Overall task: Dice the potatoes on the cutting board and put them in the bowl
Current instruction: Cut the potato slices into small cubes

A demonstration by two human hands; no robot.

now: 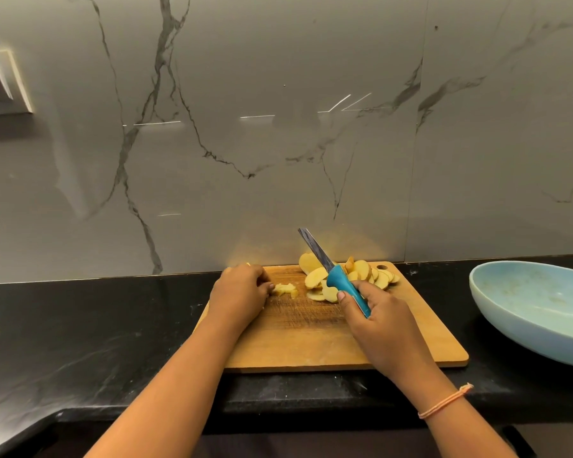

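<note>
A wooden cutting board (311,338) lies on the black counter. A pile of yellow potato slices (371,277) sits at its far right side. A few small potato pieces (285,289) lie near the board's left end, and the curled fingertips of my left hand (240,294) touch them. My right hand (377,322) grips the teal handle of a knife (344,285). Its dark blade points up and away, raised over the slices. A pale blue bowl (523,312) stands to the right of the board; I see no potato in it.
A grey marble wall rises directly behind the board. A wall switch (0,82) is mounted at the far left. The black counter (96,325) stretches left of the board, and its front edge runs just below the board.
</note>
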